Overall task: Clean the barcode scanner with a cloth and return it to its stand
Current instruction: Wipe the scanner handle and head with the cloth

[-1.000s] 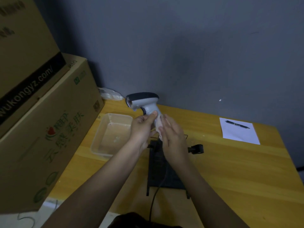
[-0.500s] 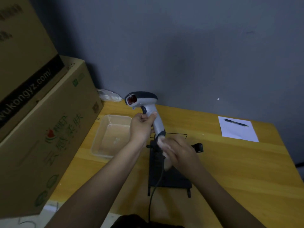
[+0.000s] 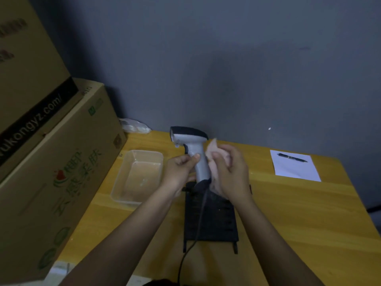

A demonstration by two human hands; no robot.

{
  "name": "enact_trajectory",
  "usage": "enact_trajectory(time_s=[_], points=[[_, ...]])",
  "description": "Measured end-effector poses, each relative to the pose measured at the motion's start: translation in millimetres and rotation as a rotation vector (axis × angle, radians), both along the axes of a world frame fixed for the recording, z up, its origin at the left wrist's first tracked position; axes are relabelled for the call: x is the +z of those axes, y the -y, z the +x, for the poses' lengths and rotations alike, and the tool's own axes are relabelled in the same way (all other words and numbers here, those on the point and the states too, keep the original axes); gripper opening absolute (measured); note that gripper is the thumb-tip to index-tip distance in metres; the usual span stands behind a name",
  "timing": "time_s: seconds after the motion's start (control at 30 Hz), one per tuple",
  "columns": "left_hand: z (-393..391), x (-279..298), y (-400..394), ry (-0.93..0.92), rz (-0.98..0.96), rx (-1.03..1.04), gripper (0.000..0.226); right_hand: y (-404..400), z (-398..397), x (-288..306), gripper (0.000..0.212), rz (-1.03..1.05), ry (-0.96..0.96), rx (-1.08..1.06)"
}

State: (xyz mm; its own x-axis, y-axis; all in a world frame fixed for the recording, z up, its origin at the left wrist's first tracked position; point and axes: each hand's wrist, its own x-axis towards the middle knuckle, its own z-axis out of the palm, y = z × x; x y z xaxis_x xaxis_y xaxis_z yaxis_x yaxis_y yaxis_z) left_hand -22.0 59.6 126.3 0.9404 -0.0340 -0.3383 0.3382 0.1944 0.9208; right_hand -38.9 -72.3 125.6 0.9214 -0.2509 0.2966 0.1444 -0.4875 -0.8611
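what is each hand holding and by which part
Left hand grips the scanner by its handle; right hand holds the cloth against it.

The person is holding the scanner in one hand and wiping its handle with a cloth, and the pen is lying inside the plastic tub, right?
Not quite. The pen lies on the sheet of paper at the table's right side, not in the plastic tub, as the head view shows. The rest holds: the left hand holds the scanner while the right hand wipes its handle with the cloth.
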Motion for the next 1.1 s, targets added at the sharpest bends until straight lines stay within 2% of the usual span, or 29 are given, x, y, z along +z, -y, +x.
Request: enact_trajectory(time_s=[0.07,0.13,0.2,0.3,0.33,0.47,0.53,0.6,0.67,0.7,0.8,0.9,1.0,1.1], points=[[-4,3,6,0.015,-0.009,-0.063,0.022,-13,8,6,0.014,-0.07,0.076,0.092],[-4,6,5,0.002,-0.022,-0.07,0.019,-16,10,9,0.012,-0.059,0.059,0.118],[-1,6,-3,-0.027,-0.045,-0.06,0.015,-2,-3,2,0.011,-0.078,-0.031,0.222],[9,1,-16,-0.061,-0.057,-0.052,0.015,31,-37,-15,0.016,-0.272,-0.279,0.52],[12,0,-17,-0.075,-0.08,-0.058,0.017,37,-44,-20,0.014,-0.285,-0.304,0.534],[15,12,-9,-0.23,-0.328,-0.09,0.025,42,-27,-6,0.012,0.052,-0.188,0.126],[13,12,-2,-0.265,-0.375,-0.115,0.037,39,-11,5,0.014,0.137,-0.14,0.028],[13,6,5,-0.222,-0.131,-0.136,0.051,36,-2,12,0.017,0.211,-0.126,-0.004],[13,1,11,-0.154,0.135,-0.093,0.04,32,2,18,0.023,0.277,-0.139,0.003],[13,-1,12,-0.148,0.176,-0.08,0.033,31,3,20,0.027,0.29,-0.147,0.012],[11,-4,12,-0.143,0.118,-0.128,0.022,28,5,19,0.032,0.295,-0.172,-0.011],[7,-2,8,-0.099,0.022,-0.243,0.035,30,3,15,0.028,0.336,-0.158,-0.076],[6,-3,1,-0.068,0.031,-0.279,0.043,32,-1,17,0.026,0.409,-0.133,-0.085],[2,0,-1,-0.044,0.015,-0.217,0.023,32,-5,20,0.026,0.427,-0.107,-0.079]])
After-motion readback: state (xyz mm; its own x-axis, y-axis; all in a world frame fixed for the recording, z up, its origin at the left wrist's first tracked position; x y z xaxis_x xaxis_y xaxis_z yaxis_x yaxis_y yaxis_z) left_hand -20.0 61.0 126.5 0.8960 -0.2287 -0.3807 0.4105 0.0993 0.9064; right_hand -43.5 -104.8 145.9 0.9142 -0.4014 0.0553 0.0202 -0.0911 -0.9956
